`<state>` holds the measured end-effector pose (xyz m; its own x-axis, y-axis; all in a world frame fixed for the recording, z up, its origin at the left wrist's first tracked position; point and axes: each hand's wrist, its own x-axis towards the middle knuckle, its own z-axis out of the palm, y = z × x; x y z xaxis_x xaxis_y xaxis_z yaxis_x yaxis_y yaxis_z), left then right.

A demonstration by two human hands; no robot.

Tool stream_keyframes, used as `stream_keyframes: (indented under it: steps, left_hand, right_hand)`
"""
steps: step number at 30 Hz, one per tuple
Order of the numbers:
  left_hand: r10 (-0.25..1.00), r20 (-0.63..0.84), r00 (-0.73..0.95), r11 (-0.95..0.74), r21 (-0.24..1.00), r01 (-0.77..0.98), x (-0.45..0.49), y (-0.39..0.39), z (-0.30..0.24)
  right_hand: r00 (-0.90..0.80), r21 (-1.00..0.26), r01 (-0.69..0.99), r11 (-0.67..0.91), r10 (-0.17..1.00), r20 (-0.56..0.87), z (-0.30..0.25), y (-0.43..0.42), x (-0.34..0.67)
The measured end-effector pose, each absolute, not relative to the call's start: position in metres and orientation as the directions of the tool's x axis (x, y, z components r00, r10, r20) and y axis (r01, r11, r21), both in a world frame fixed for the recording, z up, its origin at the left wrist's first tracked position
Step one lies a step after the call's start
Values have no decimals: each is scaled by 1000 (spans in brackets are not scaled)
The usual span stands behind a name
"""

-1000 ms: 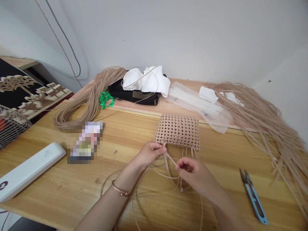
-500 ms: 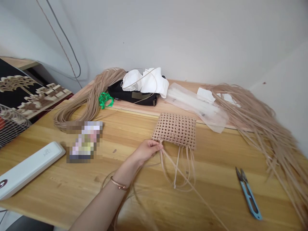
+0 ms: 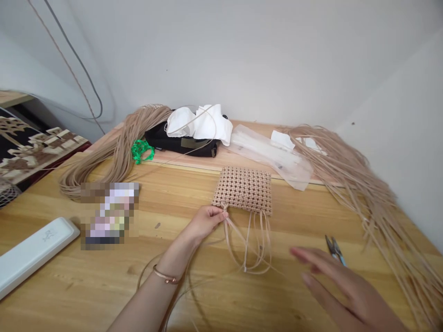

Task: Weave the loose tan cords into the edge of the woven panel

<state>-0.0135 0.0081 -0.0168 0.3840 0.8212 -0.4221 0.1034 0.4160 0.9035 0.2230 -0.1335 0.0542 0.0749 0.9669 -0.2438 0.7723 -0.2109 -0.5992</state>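
The right hand (image 3: pixel 356 295), pinching a strand (image 3: pixel 237 229) beside the left hand (image 3: pixel 209 219) a second ago and out of view half a second ago, is now back, blurred, toward the front right corner of the table (image 3: pixel 166 193). It holds nothing visible, its thumb and fingers parted, and it now covers most of the handle of the snips (image 3: pixel 338 254). The strand, which ran out to the table's front edge half a second ago, now traces only a short way before fading into blur. The view has turned rightward, so the white device (image 3: pixel 38 253) near the left edge loses its front end.
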Motion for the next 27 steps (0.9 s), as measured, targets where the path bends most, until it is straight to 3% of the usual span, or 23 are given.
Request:
stream_keyframes:
  steps: [4,7,11,17,22,27]
  left_hand:
    - [833,-397,386,405,912,64,-13,9,-17]
    - [840,-371,396,393,919,29,-12,9,-15]
    - [844,-357,399,383,924,16,-12,9,-12]
    - [846,-333,416,355,935,27,-13,10,-13]
    - [832,-355,426,390,921,6,-12,10,-10]
    - [826,-372,424,395,918,36,-13,9,-9]
  right_hand:
    - [-110,-743,655,-140,955,-277,48,-60,149]
    - [-165,-741,666,-89,951,-263,23,-32,128]
    - [-160,-750,642,-155,931,-329,6,-22,137]
    - [-189,-837,440,-325,878,-440,6,-23,143]
    - [-274,-864,430,-263,873,-403,2,-23,138]
    - [-202,-808,362,-465,807,-555,9,-23,141]
